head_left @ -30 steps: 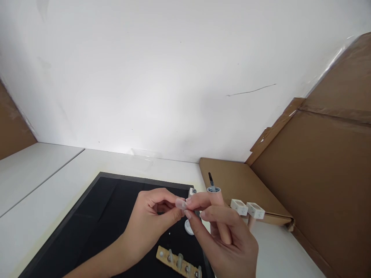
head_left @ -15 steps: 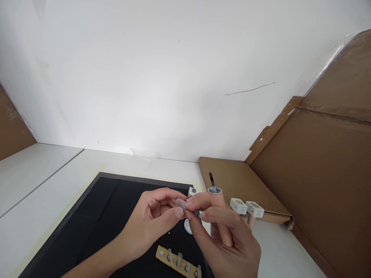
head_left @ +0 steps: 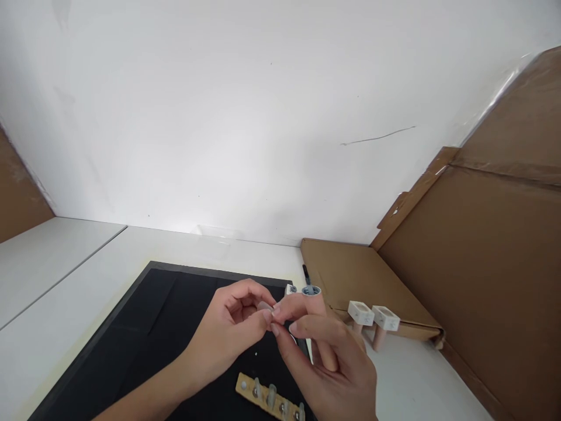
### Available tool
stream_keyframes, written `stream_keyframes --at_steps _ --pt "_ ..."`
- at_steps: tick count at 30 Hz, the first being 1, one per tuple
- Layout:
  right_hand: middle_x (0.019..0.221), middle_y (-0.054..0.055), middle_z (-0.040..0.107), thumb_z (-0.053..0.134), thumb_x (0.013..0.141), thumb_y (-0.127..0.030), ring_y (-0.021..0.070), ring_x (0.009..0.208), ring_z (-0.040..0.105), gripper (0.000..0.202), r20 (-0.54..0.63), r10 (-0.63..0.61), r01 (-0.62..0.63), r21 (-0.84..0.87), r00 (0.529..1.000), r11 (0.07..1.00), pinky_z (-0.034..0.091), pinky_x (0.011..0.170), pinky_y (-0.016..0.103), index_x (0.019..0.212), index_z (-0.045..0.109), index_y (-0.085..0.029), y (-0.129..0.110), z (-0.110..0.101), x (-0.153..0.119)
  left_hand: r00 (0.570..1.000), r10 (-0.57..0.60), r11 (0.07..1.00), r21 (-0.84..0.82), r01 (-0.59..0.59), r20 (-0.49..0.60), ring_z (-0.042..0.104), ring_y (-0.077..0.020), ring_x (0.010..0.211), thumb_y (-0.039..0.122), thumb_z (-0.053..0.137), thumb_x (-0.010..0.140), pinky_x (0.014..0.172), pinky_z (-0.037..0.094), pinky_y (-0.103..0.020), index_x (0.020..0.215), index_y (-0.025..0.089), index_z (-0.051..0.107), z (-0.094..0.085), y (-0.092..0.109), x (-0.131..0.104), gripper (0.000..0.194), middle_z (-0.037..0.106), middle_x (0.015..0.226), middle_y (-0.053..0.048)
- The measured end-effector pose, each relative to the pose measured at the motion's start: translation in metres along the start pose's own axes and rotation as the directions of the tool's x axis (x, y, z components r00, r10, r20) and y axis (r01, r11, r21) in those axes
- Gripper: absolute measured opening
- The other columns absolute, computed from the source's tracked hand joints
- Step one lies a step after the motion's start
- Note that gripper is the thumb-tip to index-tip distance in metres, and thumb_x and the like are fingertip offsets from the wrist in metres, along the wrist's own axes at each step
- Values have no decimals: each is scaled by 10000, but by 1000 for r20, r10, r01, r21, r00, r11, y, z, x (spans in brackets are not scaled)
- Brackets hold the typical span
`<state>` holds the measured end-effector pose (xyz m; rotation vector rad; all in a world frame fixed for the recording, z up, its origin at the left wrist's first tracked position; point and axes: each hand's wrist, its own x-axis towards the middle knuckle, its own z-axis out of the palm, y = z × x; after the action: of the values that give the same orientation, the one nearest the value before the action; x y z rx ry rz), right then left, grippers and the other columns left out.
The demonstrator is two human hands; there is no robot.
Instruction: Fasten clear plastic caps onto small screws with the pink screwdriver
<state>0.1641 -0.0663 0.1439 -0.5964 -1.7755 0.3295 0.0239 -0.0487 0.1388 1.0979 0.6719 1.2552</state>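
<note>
Between the fingertips of my left hand (head_left: 236,318) is a small translucent plastic piece (head_left: 265,306), tube-like in shape. My right hand (head_left: 328,356) pinches close against its right end, so part of it is covered. Also in my right hand, among the curled fingers, is a pink cylinder (head_left: 316,305) with a round grey-blue top. A thin black stick (head_left: 305,272) shows just behind that top. Below the hands lies a tan strip (head_left: 249,393) bearing several clear upright pieces and small metal-looking parts.
A black mat (head_left: 175,327) covers part of the white table (head_left: 188,245). Two white square-headed pieces on pink stems (head_left: 360,313) stand at right, near a flat cardboard box (head_left: 350,263). A small white block (head_left: 289,289) is behind my hands. Cardboard walls (head_left: 491,245) rise at right.
My right hand has shifted left with the pink cylinder. The translucent piece has moved slightly left and less of it shows between the fingertips. The tan strip stays put.
</note>
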Motion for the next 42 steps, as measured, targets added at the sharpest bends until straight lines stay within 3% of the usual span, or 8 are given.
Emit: stream_keyframes --at_steps 5,14,19,26,34,42 --pt "849 13 609 518 766 59 157 760 619 371 27 -1 1 8 1000 1000 538 608 280 918 504 -280 -2 2 2 1000 -10 999 -38 10 -13 533 -100 547 141 693 621 529 421 -195 648 141 673 -1 -2 3 34 620 580 7" --pt "881 2 602 584 762 25 152 803 612 374 5 18 -18 2 1000 1000 546 662 286 948 501 -288 -2 3 2 988 -152 955 -254 152 17 508 -69 487 104 695 556 486 398 -166 540 141 676 2 8 0 45 620 521 19" --pt "846 1 620 610 783 -25 157 788 623 296 -43 67 -67 8 997 998 555 667 296 907 525 -279 -1 4 0 981 -175 920 -339 195 87 553 -62 527 182 763 632 526 430 -147 606 132 704 -1 6 -2 82 650 570 8" --pt "783 0 644 612 789 -33 163 752 636 258 -83 91 -93 -14 992 996 558 658 300 861 531 -267 -3 3 2 975 -141 915 -354 196 174 625 -124 642 326 738 726 650 500 -214 717 124 732 -5 6 -3 202 660 655 -33" --pt "799 1 630 586 780 -3 155 707 636 291 -61 44 -50 -90 997 995 567 608 289 881 524 -269 -3 5 1 984 -163 933 -312 177 69 490 -58 489 291 816 605 497 383 -175 582 131 658 1 2 -1 226 607 573 8" --pt "816 5 621 595 774 -2 151 715 629 306 -62 38 -44 -90 997 995 561 619 287 901 515 -269 -4 6 -1 989 -140 948 -282 150 53 398 -43 443 311 818 569 457 310 -179 540 134 641 1 0 -1 252 575 529 18"
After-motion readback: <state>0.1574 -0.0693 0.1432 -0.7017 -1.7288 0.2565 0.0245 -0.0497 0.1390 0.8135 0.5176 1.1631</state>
